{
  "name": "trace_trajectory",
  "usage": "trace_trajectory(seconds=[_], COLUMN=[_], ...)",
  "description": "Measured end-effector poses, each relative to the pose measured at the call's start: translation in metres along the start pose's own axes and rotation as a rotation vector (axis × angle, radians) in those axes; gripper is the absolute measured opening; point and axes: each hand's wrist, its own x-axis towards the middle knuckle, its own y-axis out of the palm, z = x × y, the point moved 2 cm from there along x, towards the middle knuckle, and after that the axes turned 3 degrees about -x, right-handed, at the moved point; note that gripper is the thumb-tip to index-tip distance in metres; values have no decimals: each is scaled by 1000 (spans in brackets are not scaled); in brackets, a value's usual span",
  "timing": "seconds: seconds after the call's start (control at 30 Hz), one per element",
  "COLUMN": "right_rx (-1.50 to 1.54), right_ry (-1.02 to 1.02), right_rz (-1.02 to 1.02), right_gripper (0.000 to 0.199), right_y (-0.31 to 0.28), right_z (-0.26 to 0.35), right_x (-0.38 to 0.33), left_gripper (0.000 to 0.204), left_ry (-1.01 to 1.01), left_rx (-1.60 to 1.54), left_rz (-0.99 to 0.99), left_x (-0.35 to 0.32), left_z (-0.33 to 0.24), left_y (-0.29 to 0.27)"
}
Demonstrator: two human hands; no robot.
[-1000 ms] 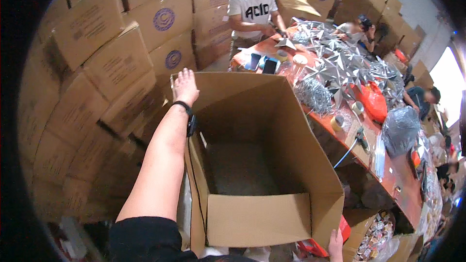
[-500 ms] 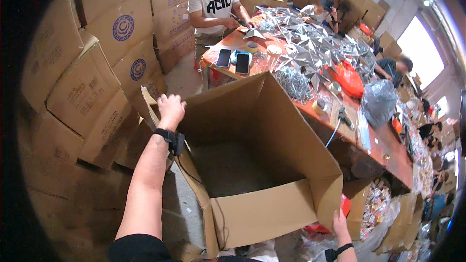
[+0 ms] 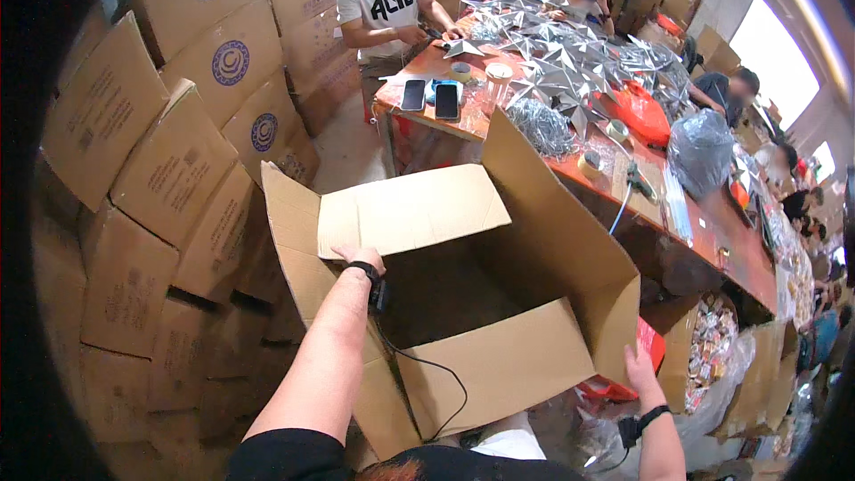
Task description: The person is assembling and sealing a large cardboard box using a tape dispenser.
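Note:
A large brown cardboard box [image 3: 570,205] stands before me with its top flaps up and its inside in shadow. My left hand [image 3: 362,258] is closed at the fold of the far flap [image 3: 414,209], near the left flap; some of its fingers are hidden. That far flap leans outward, its pale inner face showing. On the near side, another flap [image 3: 499,374] hangs toward me. My right hand [image 3: 639,370] rests against the right flap's outer edge, fingers stretched up. Each wrist wears a black band, and a thin black cable [image 3: 459,383] crosses the near flap.
Stacked cartons [image 3: 134,151] rise at the left. A red-topped table [image 3: 712,258] beyond the box bears silver stars [image 3: 570,80], two phones [image 3: 447,100], tape rolls and a glue gun [image 3: 637,183]. A co-worker [image 3: 387,13] stands behind it. An open carton of small wrapped pieces [image 3: 712,352] sits right.
The far flap has swung outward, and my left hand has moved right and nearer to its fold. My right hand has risen a little along the right flap.

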Motion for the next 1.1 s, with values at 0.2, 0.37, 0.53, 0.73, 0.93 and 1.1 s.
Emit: trace_trajectory(seconds=[0.2, 0.37, 0.53, 0.73, 0.93, 1.1], right_rx=[-243, -446, -705, -889, -904, -589], right_ry=[-108, -552, -760, -745, -683, -518], right_rz=[346, 576, 854, 1151, 1120, 688], right_gripper=[60, 78, 79, 81, 76, 69], right_y=[35, 89, 109, 183, 169, 163], right_z=[42, 31, 15, -43, -61, -60], right_x=[-47, -49, -13, 10, 21, 23], left_gripper=[70, 62, 72, 71, 75, 82], left_ry=[143, 346, -109, -375, -234, 13], left_rx=[-370, -694, -481, -1441, -1151, -814], left_rz=[124, -183, -885, -373, 120, -123], left_x=[7, -80, -256, -332, -322, -251], left_z=[-39, -28, 19, 36, -112, -203], left_y=[108, 123, 60, 168, 94, 163])
